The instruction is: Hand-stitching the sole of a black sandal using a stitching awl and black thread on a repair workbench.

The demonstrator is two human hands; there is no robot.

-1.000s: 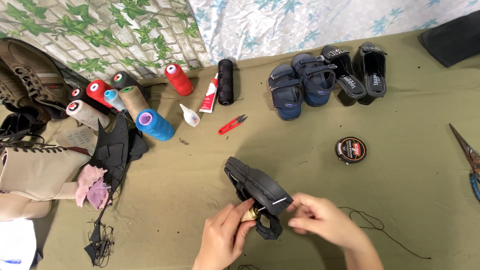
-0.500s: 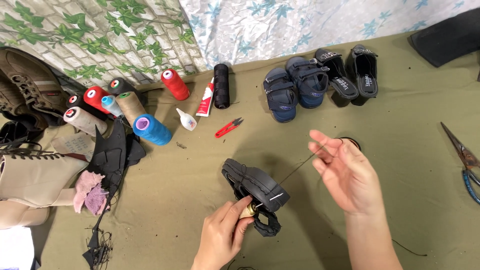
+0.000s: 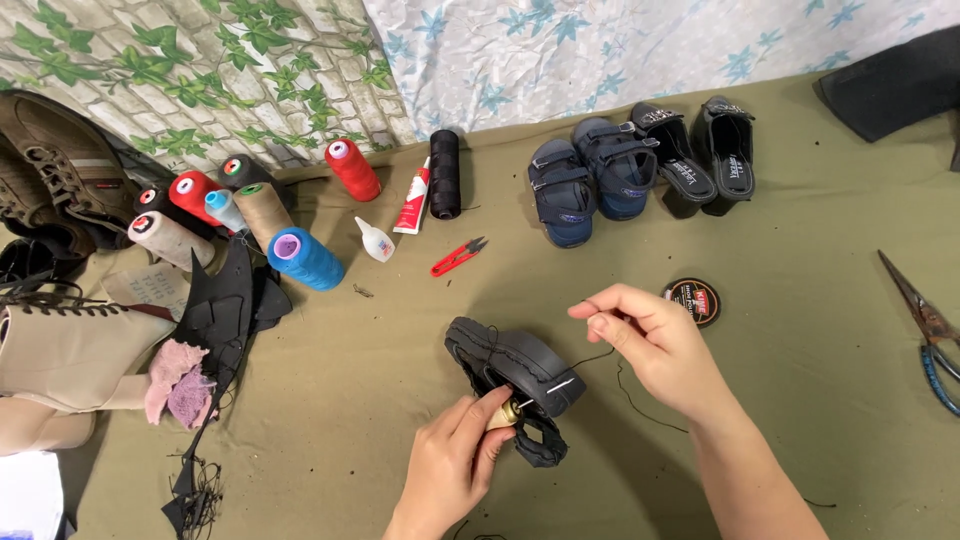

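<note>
A small black sandal (image 3: 505, 358) lies sole-up on the olive cloth in front of me. My left hand (image 3: 455, 465) grips a sewing awl with a brass ferrule (image 3: 507, 412), its needle pushed through the sandal's sole edge. My right hand (image 3: 650, 345) sits just right of the sandal and pinches a black thread (image 3: 598, 357) that runs from the sole and trails off over the cloth to the right.
Several thread spools (image 3: 303, 257) lie at the left with a glue bottle (image 3: 376, 240), a glue tube (image 3: 412, 197) and red thread snips (image 3: 457, 257). Two pairs of sandals (image 3: 640, 165) stand at the back. A round tin (image 3: 693, 300), scissors (image 3: 925, 322) at right, boots (image 3: 60, 350) at left.
My right hand first swung up and right, drawing the thread out, then came back down closer to the sandal. My left hand stayed on the awl.
</note>
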